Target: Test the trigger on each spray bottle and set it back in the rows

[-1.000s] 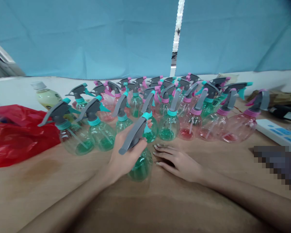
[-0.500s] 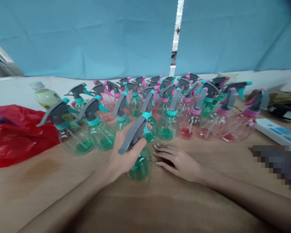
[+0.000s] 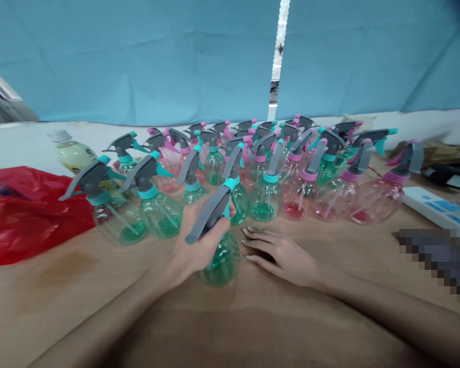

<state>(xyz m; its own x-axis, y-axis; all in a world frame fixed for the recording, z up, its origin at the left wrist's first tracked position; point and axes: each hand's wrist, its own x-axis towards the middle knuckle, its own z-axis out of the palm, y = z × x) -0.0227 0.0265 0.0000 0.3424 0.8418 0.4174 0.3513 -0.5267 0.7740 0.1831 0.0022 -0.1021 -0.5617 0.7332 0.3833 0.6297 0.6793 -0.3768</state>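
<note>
My left hand (image 3: 194, 245) is wrapped round the neck of a green spray bottle (image 3: 221, 258) with a grey and teal trigger head, which stands on the brown table (image 3: 99, 286) in front of me. One finger lies on the teal trigger. My right hand (image 3: 281, 254) lies flat on the table just right of that bottle, fingers stretched out and holding nothing. Behind both hands stands a crowd of several green spray bottles (image 3: 159, 212) and pink spray bottles (image 3: 371, 197) with the same trigger heads.
A red plastic bag (image 3: 26, 212) lies at the left. A drink bottle (image 3: 73, 153) with a white cap stands behind it. A white flat box (image 3: 437, 209) and dark objects lie at the right. A blue curtain (image 3: 157, 56) hangs behind the table.
The left hand's finger has drawn in on the teal trigger and the held bottle has shifted slightly towards me. The right hand has not moved.
</note>
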